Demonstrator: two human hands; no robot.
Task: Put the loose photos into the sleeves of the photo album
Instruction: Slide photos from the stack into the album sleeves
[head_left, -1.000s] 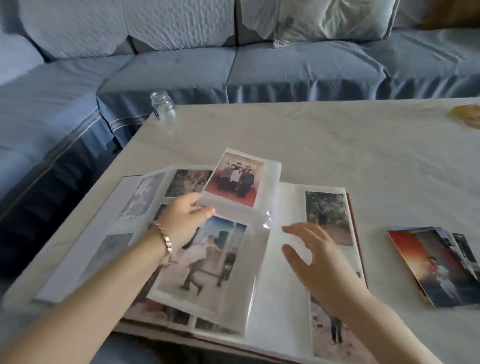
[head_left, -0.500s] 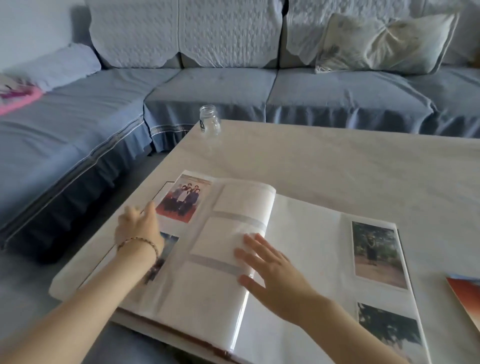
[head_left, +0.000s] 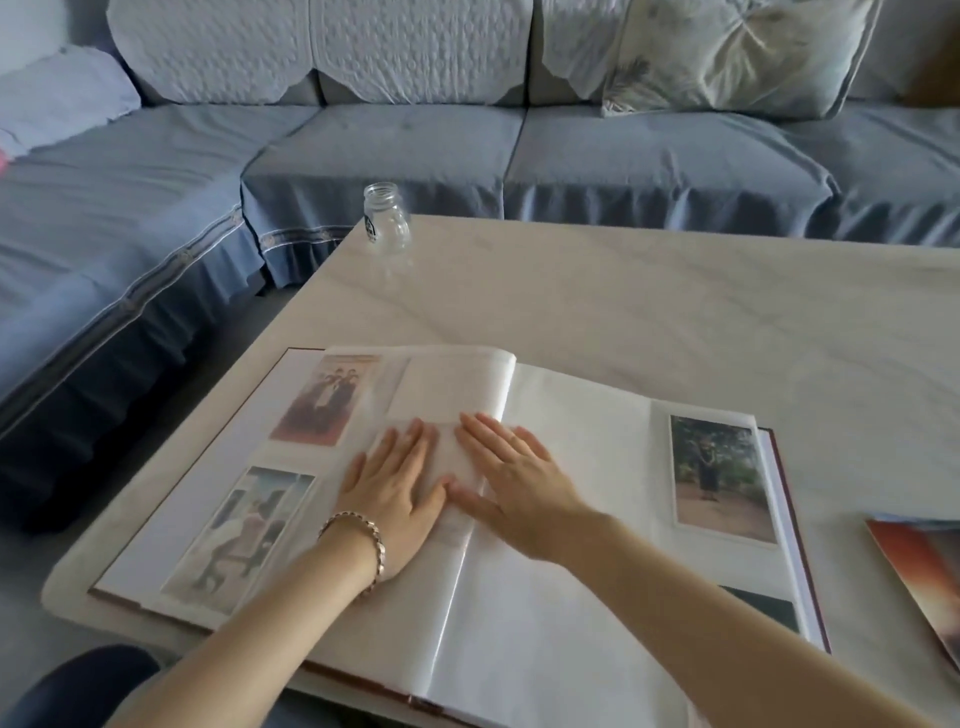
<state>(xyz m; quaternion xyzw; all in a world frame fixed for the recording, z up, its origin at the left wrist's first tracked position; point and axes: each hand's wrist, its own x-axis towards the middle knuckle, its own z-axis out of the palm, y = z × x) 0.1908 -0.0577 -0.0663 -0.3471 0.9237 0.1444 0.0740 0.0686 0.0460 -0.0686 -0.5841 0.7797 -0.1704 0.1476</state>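
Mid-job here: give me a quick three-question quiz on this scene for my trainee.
1. True or false: the left hand and right hand both lie flat on the album.
2. Where is the glass jar? A on the album; B at the far left corner of the table; C in the right hand.
3. Fill in: the loose photos lie to the album's ____.
Key: 1 true; 2 B; 3 right.

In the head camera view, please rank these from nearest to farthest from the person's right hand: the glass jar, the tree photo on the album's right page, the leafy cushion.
1. The tree photo, just right of the right hand, on the right page.
2. The glass jar, at the table's far left corner.
3. The cushion, on the sofa beyond the table.
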